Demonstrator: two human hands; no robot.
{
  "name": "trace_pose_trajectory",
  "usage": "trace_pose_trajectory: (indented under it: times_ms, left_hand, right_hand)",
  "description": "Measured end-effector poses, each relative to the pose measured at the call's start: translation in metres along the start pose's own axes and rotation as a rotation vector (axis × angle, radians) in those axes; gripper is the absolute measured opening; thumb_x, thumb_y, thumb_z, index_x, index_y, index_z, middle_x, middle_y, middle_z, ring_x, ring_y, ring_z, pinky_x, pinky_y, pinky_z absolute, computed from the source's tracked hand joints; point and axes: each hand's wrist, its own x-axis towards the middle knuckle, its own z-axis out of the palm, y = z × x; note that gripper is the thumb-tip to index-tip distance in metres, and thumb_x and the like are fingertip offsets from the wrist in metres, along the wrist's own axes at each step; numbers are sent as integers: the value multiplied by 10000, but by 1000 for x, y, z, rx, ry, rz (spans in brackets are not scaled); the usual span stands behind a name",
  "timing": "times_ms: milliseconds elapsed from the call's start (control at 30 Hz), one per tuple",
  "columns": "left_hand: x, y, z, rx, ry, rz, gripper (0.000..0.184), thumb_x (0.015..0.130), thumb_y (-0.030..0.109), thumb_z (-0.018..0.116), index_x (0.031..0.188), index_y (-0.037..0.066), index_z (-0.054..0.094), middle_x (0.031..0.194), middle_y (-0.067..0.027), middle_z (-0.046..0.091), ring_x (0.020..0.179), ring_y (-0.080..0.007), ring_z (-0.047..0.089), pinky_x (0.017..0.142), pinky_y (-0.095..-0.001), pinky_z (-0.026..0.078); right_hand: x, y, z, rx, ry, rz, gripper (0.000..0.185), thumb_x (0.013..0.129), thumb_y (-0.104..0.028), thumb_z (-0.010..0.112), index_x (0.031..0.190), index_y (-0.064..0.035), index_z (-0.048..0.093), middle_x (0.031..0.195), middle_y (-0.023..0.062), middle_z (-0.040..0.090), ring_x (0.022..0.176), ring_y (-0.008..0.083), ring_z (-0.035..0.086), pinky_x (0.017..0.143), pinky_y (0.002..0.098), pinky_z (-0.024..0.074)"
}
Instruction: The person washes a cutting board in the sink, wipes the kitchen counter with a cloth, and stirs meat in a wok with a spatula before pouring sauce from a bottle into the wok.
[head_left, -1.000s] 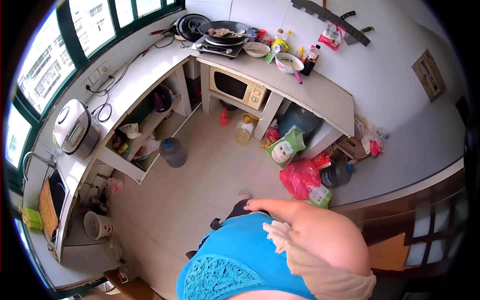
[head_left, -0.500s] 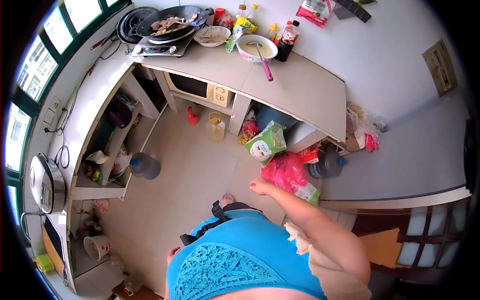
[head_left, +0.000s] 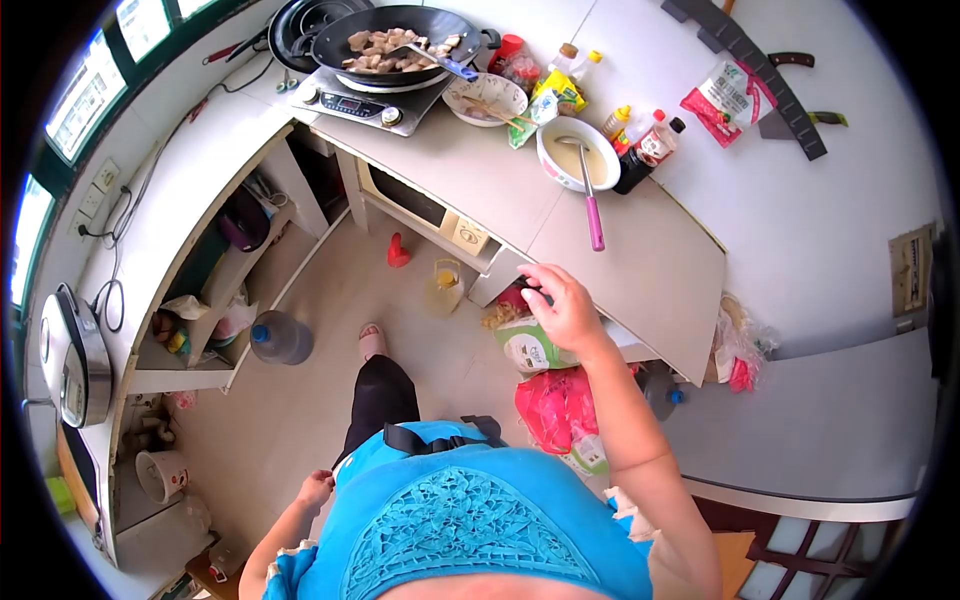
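My right hand (head_left: 562,305) is raised near the counter's front edge, fingers apart and curved, holding nothing. Beyond it on the counter (head_left: 640,270) stands a white bowl (head_left: 560,166) of pale liquid, with a pink-handled ladle (head_left: 594,218) leaning out over the rim. Low at my side is my left hand (head_left: 317,487), its fingers curled in by my waist; whether anything is in them is too small to tell. A wok (head_left: 385,52) with pieces of meat and a spatula (head_left: 440,62) sits on the induction cooker (head_left: 358,106). Chopsticks lie across a patterned bowl (head_left: 485,98).
Bottles (head_left: 650,150) and seasoning packets stand behind the bowls. Knives (head_left: 792,60) hang on the wall rack. On the floor are a water jug (head_left: 281,338), an oil jug (head_left: 444,287) and a red bag (head_left: 556,405). A rice cooker (head_left: 78,358) stands at the left.
The counter with the wok and bowls is nearer. My right hand has risen from beside my body towards the counter edge and opened. My left hand has come into view, and one foot has stepped forward.
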Motion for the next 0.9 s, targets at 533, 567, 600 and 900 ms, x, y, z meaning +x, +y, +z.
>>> trace_pose_trajectory:
  times_ms: [533, 567, 600, 900]
  left_hand:
    - [178, 174, -154, -478, -15, 109, 134, 872, 172, 536, 946, 64, 564, 766, -8, 551, 659, -113, 504, 566, -239, 414]
    - [184, 173, -159, -534, -40, 91, 116, 871, 166, 534, 932, 71, 562, 748, 0, 541, 643, -105, 495, 548, -227, 402]
    - [185, 176, -164, -580, -65, 86, 109, 873, 154, 525, 925, 65, 561, 743, -7, 541, 627, -106, 492, 541, -227, 403]
    - [190, 193, -192, -745, -100, 62, 76, 879, 65, 502, 904, 16, 555, 768, -62, 574, 646, -148, 554, 628, -260, 495]
  right_hand:
    - [304, 38, -11, -39, 634, 299, 183, 872, -92, 503, 1012, -34, 607, 900, 99, 641, 764, 176, 620, 689, 301, 501]
    - [298, 52, -1, 135, 642, 530, 172, 885, -98, 489, 997, -33, 602, 897, 95, 642, 755, 166, 618, 674, 296, 504]
    - [293, 66, 12, 315, 648, 752, 165, 898, -104, 476, 982, -31, 598, 893, 90, 642, 747, 157, 616, 659, 290, 508]
    - [364, 161, 119, 1409, 578, 1043, 310, 900, -194, 487, 1122, 9, 410, 1002, 221, 584, 871, 303, 603, 753, 412, 512]
